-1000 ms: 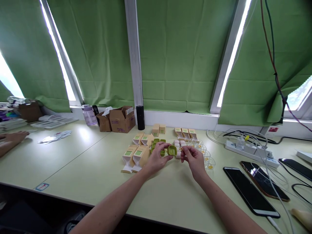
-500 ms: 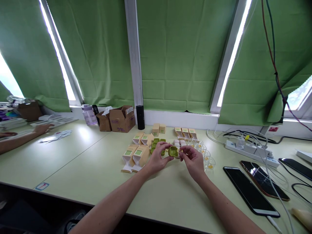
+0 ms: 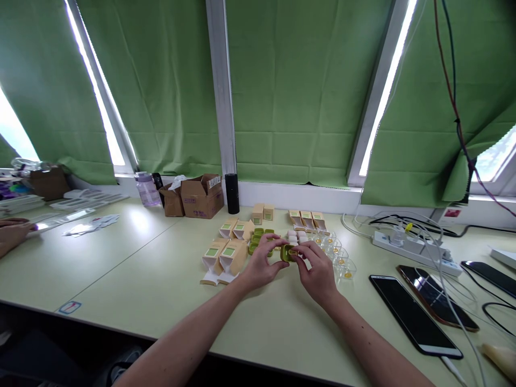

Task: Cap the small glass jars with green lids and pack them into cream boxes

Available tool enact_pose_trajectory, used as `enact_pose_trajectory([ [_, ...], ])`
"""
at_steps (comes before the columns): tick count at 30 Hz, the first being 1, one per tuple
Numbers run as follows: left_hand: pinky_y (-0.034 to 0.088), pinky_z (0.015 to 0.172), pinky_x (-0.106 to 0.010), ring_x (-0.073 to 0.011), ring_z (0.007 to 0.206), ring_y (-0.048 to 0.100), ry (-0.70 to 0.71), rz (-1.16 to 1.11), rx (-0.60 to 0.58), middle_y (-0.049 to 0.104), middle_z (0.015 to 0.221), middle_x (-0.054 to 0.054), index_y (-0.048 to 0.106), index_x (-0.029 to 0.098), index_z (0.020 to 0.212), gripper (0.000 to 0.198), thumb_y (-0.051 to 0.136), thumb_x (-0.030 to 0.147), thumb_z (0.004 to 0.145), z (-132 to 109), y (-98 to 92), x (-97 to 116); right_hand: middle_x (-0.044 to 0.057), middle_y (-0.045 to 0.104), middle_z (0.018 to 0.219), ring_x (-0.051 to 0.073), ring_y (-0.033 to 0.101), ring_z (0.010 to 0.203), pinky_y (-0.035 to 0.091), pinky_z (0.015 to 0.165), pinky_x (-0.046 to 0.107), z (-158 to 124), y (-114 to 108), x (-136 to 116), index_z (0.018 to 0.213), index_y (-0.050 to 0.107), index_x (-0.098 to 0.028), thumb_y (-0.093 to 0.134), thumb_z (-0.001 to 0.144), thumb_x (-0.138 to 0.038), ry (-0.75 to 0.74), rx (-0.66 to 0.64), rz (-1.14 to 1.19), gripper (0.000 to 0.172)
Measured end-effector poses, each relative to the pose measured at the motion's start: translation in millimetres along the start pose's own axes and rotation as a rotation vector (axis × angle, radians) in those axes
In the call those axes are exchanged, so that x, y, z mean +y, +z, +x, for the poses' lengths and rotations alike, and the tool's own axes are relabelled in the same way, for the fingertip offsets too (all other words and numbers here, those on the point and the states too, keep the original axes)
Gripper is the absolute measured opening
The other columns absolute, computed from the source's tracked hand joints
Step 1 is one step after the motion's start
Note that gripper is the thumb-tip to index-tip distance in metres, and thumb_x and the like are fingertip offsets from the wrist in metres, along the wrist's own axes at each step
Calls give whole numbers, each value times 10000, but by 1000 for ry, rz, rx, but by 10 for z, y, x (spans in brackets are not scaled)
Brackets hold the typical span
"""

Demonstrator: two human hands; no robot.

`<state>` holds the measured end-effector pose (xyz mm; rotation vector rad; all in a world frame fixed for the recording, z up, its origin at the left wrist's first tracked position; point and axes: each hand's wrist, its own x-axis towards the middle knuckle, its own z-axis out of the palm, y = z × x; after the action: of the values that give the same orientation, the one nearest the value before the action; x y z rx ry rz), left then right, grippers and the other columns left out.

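Note:
Over the table, my left hand [image 3: 263, 263] pinches a small green square cup [image 3: 286, 253] between thumb and fingers, its hollow side tilted towards me. My right hand [image 3: 316, 267] is closed at the cup's right side, its fingertips at the opening on a small pale ring-like piece [image 3: 293, 251] that they partly cover. Behind my left hand stand more green cups [image 3: 255, 238]. Small pale pink blocks [image 3: 297, 235] and several clear cups with yellow centres [image 3: 341, 257] lie behind and beside my right hand.
Open tan cartons [image 3: 234, 252] stand left of my hands, with more cartons [image 3: 307, 219] behind. Phones [image 3: 415, 312] and a power strip [image 3: 415, 250] with loose cables lie at right. Brown boxes [image 3: 203, 198] and a black cylinder [image 3: 232, 194] line the back. Another person's hand [image 3: 14, 231] is far left.
My right hand has moved left, bringing the ring-like piece from beside the green cup into its opening. The cup has turned slightly. The other person's arm has drawn back left.

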<state>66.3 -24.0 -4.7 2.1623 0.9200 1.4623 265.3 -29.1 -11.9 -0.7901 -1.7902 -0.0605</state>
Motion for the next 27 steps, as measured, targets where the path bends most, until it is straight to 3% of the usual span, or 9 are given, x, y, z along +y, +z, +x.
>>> enact_pose_trajectory([
  [8,531,1067,-495,-319,1334,515,37,25,-16,636,1246,-131,709,242,1268,508,838,140,787,-10,-3,51,61,684,852,195,616,760,455,692,312,11,-27,-54,979,706,-211,542,1022,-173,-137,-32,-171,174],
  [27,543,1059,-531,-324,1301,533,85,62,-53,688,1199,-126,729,253,1275,507,864,191,791,-15,-16,6,47,665,768,195,559,711,383,661,327,4,-29,-34,906,679,-206,525,1025,-146,-220,-38,-216,204],
])
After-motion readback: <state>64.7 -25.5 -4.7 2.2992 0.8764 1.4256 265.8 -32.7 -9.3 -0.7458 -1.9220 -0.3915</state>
